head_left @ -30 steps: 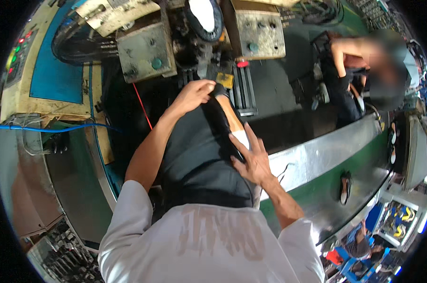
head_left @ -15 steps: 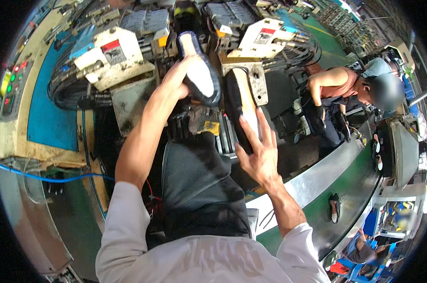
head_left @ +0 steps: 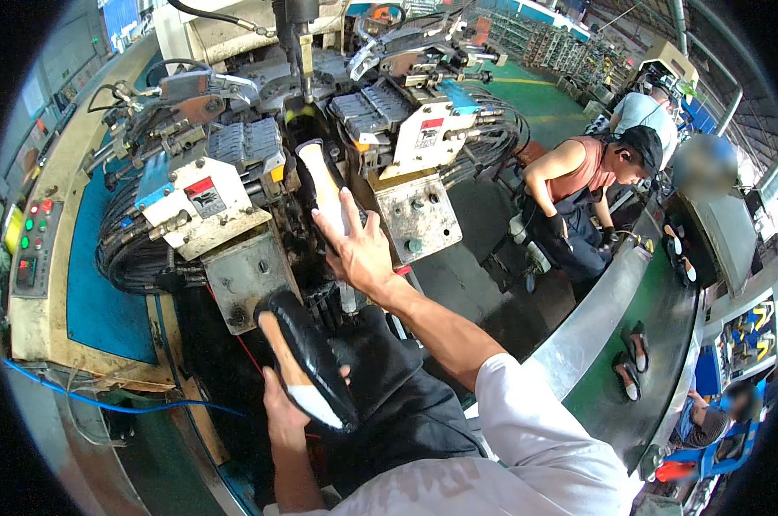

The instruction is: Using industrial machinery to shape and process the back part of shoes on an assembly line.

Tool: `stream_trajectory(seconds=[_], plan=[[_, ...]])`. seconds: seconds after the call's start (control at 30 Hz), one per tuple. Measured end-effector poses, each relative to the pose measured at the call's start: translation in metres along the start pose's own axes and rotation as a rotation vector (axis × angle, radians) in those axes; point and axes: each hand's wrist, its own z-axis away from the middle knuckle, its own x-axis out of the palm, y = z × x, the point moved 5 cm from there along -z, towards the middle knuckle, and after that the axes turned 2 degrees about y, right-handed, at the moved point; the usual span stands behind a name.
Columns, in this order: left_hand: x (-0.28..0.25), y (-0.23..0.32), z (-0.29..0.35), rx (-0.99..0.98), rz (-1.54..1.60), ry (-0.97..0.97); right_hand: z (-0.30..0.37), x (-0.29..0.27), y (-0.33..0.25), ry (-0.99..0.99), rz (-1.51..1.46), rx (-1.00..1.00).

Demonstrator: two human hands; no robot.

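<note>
A black shoe (head_left: 307,365), its underside up with a tan middle and white forepart, is over my lap. Wrapped around its side is my left hand (head_left: 284,408), fingertips showing at the far edge. My right hand (head_left: 359,254) grips the toe end of a second black shoe (head_left: 322,175), fingers across its pale underside. That shoe's heel points away from me into the middle slot of the machine (head_left: 307,120), between two ribbed grey blocks. My right palm hides part of its toe.
White machine brackets (head_left: 204,206) with hoses flank the slot; metal plates (head_left: 419,219) jut toward me. A control panel (head_left: 36,245) is at left. Right, a green conveyor (head_left: 595,361) carries several shoes beside a metal rail. A seated co-worker (head_left: 578,189) works beyond it.
My left hand has drawn its shoe back from the machine to my lap. My right hand has carried the other shoe leftward into the slot. The view has tilted up.
</note>
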Motion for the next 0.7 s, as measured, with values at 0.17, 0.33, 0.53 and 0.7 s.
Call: stream_trajectory(seconds=[0.17, 0.33, 0.53, 0.7], plan=[[-0.038, -0.017, 0.058, 0.028, 0.05, 0.295, 0.01, 0.0, -0.004, -0.019, -0.031, 0.091], [-0.017, -0.021, 0.101, 0.082, -0.023, 0.554, 0.005, 0.0, -0.007, -0.173, -0.075, 0.12], [0.001, -0.048, 0.121, 0.025, -0.063, 0.604, 0.017, 0.001, 0.0, 0.125, -0.104, -0.06], [-0.023, -0.068, 0.113, -0.142, 0.002, 0.567, 0.007, 0.008, -0.004, 0.193, -0.089, -0.139]])
